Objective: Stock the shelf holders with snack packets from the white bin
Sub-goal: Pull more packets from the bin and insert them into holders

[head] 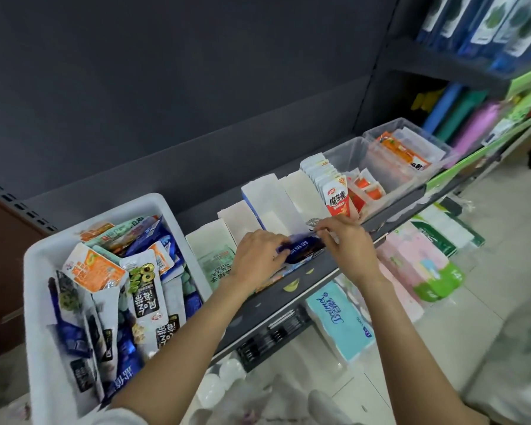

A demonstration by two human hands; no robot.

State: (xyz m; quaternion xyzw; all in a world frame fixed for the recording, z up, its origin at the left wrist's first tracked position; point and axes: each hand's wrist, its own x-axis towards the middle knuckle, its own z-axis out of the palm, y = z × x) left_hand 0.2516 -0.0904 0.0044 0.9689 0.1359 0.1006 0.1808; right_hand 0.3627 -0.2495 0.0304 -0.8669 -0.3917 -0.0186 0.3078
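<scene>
I have both hands at the front of the shelf, working a dark blue snack packet [301, 251] into the front end of a white paper holder [270, 207]. My left hand [258, 256] has its fingers curled round the packet's left edge, and my right hand [347, 240] pinches the top right corner between thumb and fingertips. The packet sits low at the holder's mouth, just behind the shelf's front lip, not yet pushed back.

I judge it a light, soft foil pouch with a slick skin: it will bend and slide if squeezed in the middle, so the sealed edges and corners are the places to hold. The paper holder looks flimsy too and may buckle or shift if I shove hard.

The white bin [37, 265] stands on the shelf at my left, heaped with mixed packets. To the right a holder carries a row of red-and-white packets [337, 197], then clear tubs [390, 167]
</scene>
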